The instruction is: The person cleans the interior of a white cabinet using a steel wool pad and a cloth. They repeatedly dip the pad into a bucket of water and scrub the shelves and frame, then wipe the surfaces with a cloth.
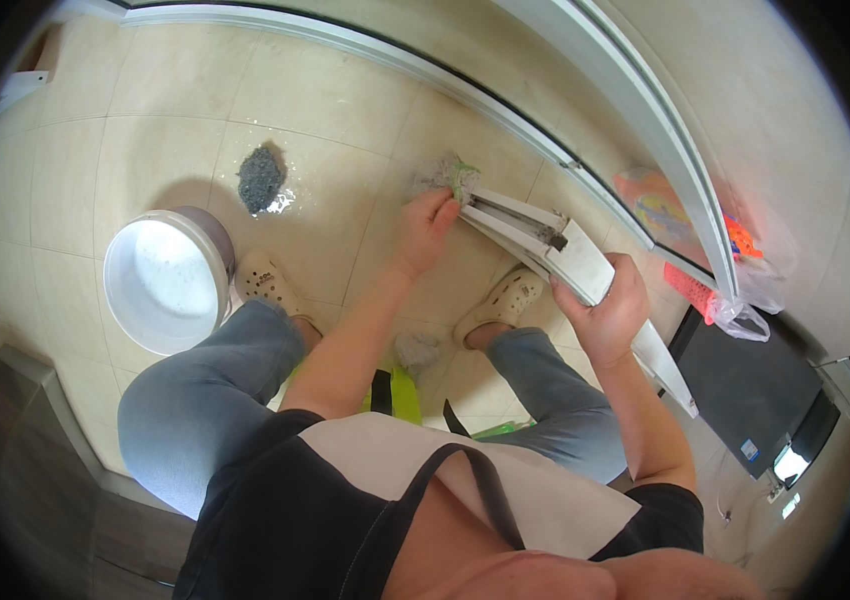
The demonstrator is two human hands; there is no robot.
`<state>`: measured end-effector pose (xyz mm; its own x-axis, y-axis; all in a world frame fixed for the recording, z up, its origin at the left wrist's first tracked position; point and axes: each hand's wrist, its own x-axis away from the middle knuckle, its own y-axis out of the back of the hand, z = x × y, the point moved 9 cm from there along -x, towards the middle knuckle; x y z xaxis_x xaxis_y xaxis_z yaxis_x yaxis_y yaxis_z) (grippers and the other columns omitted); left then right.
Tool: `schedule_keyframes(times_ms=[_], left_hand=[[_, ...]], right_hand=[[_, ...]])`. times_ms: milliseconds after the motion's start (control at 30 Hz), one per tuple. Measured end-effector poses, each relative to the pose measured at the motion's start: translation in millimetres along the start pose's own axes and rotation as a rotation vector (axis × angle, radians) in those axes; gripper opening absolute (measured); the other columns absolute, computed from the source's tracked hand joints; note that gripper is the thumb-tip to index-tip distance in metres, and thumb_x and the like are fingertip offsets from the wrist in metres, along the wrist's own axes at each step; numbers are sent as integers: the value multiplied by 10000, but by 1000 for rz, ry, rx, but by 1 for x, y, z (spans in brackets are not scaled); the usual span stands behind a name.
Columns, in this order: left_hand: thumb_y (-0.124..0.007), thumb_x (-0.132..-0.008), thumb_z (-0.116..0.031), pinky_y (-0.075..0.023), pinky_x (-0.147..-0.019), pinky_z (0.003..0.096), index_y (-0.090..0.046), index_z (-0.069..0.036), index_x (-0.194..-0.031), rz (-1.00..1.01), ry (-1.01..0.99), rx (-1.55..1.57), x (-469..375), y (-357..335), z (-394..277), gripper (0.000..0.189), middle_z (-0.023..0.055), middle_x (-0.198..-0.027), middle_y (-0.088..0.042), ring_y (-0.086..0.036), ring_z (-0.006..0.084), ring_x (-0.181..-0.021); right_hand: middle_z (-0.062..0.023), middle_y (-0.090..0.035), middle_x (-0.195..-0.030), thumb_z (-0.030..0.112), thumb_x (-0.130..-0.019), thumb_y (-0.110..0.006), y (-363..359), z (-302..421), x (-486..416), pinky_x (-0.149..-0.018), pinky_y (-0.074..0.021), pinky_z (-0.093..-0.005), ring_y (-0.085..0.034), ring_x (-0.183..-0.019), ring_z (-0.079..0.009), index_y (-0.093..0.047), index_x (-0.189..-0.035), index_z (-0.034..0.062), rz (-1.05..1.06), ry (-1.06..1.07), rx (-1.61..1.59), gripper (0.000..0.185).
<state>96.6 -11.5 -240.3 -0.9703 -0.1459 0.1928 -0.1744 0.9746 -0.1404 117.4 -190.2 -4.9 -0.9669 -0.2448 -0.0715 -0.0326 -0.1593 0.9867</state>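
A long white folded part (582, 259), plastic or metal, is held at a slant in front of me, with dark grime along its channel. My right hand (609, 307) grips its broad near end. At its far end, my left hand (429, 229) holds a blurred greyish cloth or scrubber (444, 174) with green strands, right by the white arms of the part. To the left, a dark grey scouring pad or wad (260, 180) lies on the tiled floor amid wet spots. A white bucket (159, 281) beside my left foot contains sudsy liquid.
A white-framed glass door (650, 97) runs along the far and right side. Plastic bags (744, 304) with red and orange things sit by its end, near a dark appliance panel (747, 390). Beige clogs (500, 304) are on my feet; a grey rag (417, 351) lies between them.
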Motion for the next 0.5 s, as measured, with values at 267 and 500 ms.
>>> schedule_keyframes(times_ms=[267,500], left_hand=[[-527,-1018,-328,-464,-800,327,-636,28,-1023,101,-146,210,16,-16,-89,372,136,-949,-637,-582,217,-847],[-536,-1007,-262,-455,-796,323,-638,40,-1061,65,-175,483,29,-29,-153,323,119,-974,-641,-591,222,-878]], right_hand=[[-153,-637,-785,297,-613,-883,0,-1,1,-646,-517,-406,-636,-727,-342,-594,-924,21,21,-36,7,507],[-116,-630,-809,355,-594,-878,0,-4,3,-626,-499,-433,-623,-742,-337,-594,-922,56,14,-32,50,527]])
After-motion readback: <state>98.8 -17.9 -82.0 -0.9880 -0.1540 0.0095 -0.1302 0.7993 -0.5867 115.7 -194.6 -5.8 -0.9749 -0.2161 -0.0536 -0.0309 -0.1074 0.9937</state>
